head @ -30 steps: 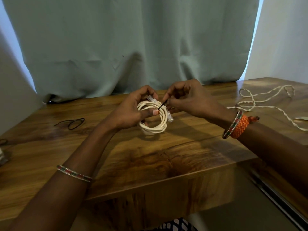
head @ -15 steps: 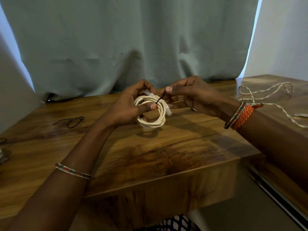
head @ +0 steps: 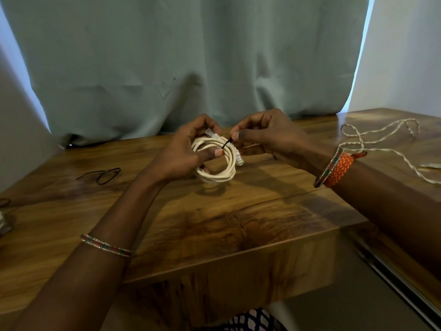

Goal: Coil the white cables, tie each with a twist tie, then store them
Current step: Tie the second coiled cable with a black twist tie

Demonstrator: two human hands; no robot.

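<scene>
While my left hand (head: pixel 183 154) grips the coiled white cable (head: pixel 216 161) just above the wooden table (head: pixel 167 211), thumb pressed across the loops and fingers curled round the far side, my right hand (head: pixel 269 137) works a black twist tie (head: pixel 226 143) at the top of the coil. I hold the coil upright and clear of the wood, it seems, so the tie can pass round all the loops at once; my left thumb pins them so they cannot spring apart. My right thumb and forefinger are pressed together, pinching the free ends of the tie, with the other fingers curled behind them. By my judgement the tie is already round the bundle and wants twisting shut.

From the one view, worn on my head, the cable reads as smooth, rounded and cream-coloured, stiff enough to keep a neat ring of several turns. Two clear plastic plugs (head: pixel 239 158) stick out of the coil, one beside the tie and one up by my left fingertips. The tie is thin and wiry.

Far to my right a second white cable (head: pixel 372 137) lies loose and uncoiled on the table, thinner and twisted like rope. To my left more black ties (head: pixel 105 175) lie on the wood, well apart from the coil. The table is glossy, with a dark, swirling grain. Behind it hangs a pale green curtain (head: pixel 191 56) in soft folds. Beaded bangles (head: pixel 106 245) circle both wrists, and an orange woven band (head: pixel 338 169) the right.
</scene>
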